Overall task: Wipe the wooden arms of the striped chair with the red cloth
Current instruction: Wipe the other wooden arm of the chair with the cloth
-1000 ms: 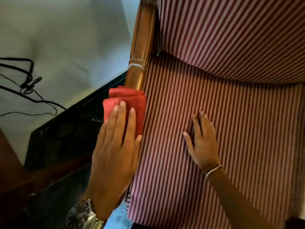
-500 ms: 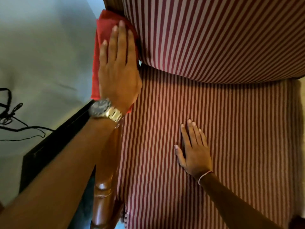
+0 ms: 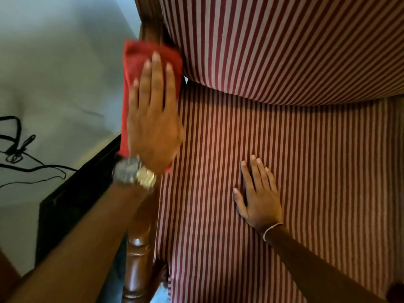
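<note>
— Red cloth (image 3: 133, 68), folded and soft, lies under my left hand (image 3: 153, 119) on the polished brown wooden arm (image 3: 137, 265) along the left side of the striped chair.

— How is that hand set?

— Flat, palm down, fingers (image 3: 157, 84) straight and close together, pressing the cloth onto the wood. I am not pinching it; it is only pinned beneath my palm. Its far edge sticks out past my fingertips, and its left side hangs over the outer side of the arm. The cloth sits toward the far end of the arm, right beside the corner where the striped backrest cushion (image 3: 273, 40) meets the striped seat cushion (image 3: 306, 171).

— And your other hand?

— My right hand (image 3: 258, 197) rests flat on the seat cushion, palm down, fingers a little spread, thumb out to the left. It grips nothing and is well apart from the cloth.

— What shows of the wooden arm?

— A turned, glossy stretch near me, below my left forearm, and a darker bit beyond the cloth, next to the backrest. The part between is hidden by my hand and forearm.

— Anything else around?

— A silver metal wristwatch (image 3: 133, 171) on my left wrist, slightly blurred, and a thin pale band (image 3: 272, 229) on my right wrist. Left of the chair there is a dark, black piece of furniture (image 3: 72, 206), and beyond it thin black cables (image 3: 19, 154) lie on a pale surface.
</note>
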